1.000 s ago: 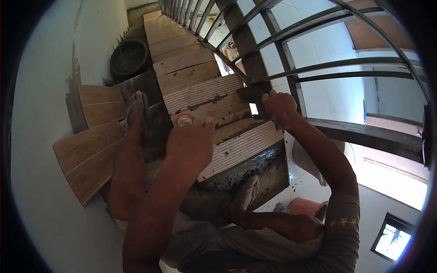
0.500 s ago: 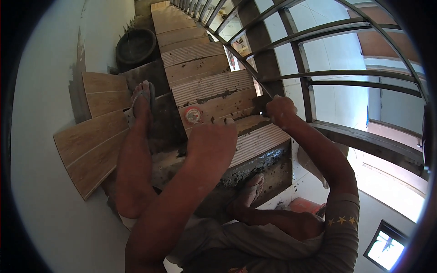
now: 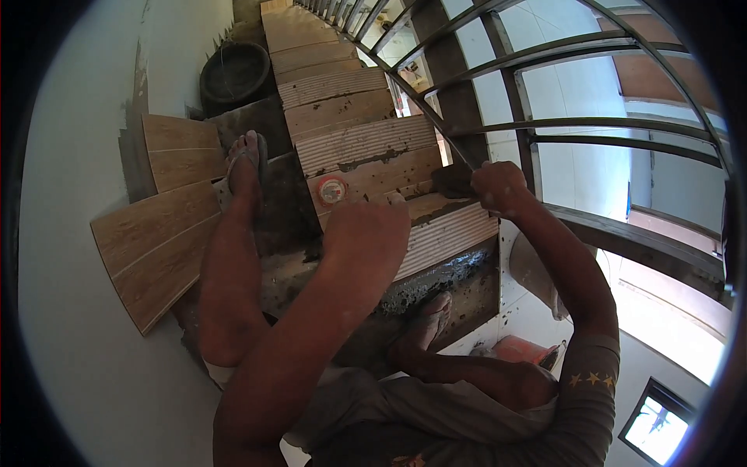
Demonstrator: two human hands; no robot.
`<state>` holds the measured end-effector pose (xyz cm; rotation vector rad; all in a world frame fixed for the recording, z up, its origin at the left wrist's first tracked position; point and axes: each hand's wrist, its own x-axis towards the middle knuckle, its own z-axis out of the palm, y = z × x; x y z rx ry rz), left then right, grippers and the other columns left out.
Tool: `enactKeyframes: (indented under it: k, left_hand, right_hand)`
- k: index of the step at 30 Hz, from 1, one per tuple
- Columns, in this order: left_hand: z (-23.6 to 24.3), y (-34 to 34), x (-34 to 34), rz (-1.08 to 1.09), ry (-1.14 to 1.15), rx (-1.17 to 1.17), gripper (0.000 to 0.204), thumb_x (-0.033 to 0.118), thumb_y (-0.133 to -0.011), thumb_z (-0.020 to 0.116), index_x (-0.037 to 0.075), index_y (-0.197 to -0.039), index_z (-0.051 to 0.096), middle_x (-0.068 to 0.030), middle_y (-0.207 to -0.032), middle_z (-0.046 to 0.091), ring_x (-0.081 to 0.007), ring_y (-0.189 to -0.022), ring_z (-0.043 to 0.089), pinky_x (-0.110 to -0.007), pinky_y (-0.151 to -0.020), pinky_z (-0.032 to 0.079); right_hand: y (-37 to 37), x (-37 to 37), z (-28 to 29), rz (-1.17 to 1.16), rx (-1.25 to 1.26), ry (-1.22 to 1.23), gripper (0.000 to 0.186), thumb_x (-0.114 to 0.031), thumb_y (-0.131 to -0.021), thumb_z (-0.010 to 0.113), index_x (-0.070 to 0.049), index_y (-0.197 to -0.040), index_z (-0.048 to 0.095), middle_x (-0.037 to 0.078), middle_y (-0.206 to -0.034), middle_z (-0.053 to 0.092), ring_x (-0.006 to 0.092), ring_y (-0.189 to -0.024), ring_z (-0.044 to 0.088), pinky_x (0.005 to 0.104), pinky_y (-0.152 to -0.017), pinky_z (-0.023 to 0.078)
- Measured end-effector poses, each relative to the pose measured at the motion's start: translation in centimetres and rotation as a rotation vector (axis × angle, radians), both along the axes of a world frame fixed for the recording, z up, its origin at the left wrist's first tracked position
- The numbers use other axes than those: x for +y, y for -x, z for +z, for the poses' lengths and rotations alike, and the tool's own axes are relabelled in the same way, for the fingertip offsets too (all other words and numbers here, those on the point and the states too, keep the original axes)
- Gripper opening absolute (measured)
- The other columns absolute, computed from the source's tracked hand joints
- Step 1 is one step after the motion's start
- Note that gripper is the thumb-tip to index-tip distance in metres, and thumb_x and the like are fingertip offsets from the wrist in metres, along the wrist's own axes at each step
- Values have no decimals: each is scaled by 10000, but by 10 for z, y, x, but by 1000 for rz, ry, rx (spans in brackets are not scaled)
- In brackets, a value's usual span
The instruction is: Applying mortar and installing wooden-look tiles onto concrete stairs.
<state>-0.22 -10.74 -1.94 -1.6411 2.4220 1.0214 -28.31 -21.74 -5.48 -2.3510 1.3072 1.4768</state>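
My right hand (image 3: 499, 188) is closed round a trowel, whose dark blade (image 3: 453, 181) lies low over a wood-look stair tile (image 3: 420, 167) by the railing side. My left hand (image 3: 367, 227) is at the ribbed front part (image 3: 443, 237) of the same step, back of the hand up. Its fingers look curled, but what they grip, if anything, is hidden. Just beyond the left hand sits a round red-and-white disc-like thing (image 3: 332, 190) on the tile. Dark crumbs of mortar are scattered around it. Wet grey mortar (image 3: 436, 280) covers the step below the ribbed edge.
A metal railing (image 3: 537, 132) runs along the right. Two loose wood-look tiles (image 3: 159, 253) lean by the left wall, with a black basin (image 3: 236, 78) farther up. My sandalled left foot (image 3: 243, 156) stands on bare concrete. A reddish bucket (image 3: 525, 350) is at lower right.
My right hand has shifted slightly right with the trowel, and more of its dark blade shows over the tile. My left hand has moved only a little to the right.
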Motion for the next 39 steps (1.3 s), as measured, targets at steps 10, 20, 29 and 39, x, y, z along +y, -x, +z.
enactKeyframes:
  k: [10,20,29,39]
  left_hand:
    - [-6,-13,-6,118,106,-47,370,95,-887,625,33,-1248,674,-139,-937,747,-287,-915,745,-433,-742,584]
    - [4,-31,-15,184,14,-21,310,120,-925,603,43,-1218,667,-156,-993,731,-332,-943,740,-472,-783,591]
    - [-2,-60,-14,320,264,12,156,153,-908,631,74,-909,765,-132,-882,765,-295,-850,771,-430,-704,608]
    - [8,-83,-15,374,158,26,158,119,-890,643,70,-948,782,-155,-954,775,-310,-909,772,-438,-767,615]
  right_hand:
    - [-1,0,31,79,-128,-41,110,-90,-790,709,-94,-876,776,158,-961,754,323,-928,755,439,-777,613]
    - [-39,10,62,24,-171,-45,167,-64,-780,681,-105,-913,774,155,-935,750,338,-936,746,452,-786,604]
    - [-86,23,74,-50,-275,-168,139,-136,-837,654,-86,-923,751,177,-904,739,375,-899,732,483,-804,583]
    - [-138,38,66,24,-294,-295,281,-229,-853,698,-90,-1098,697,184,-859,711,399,-864,700,515,-781,567]
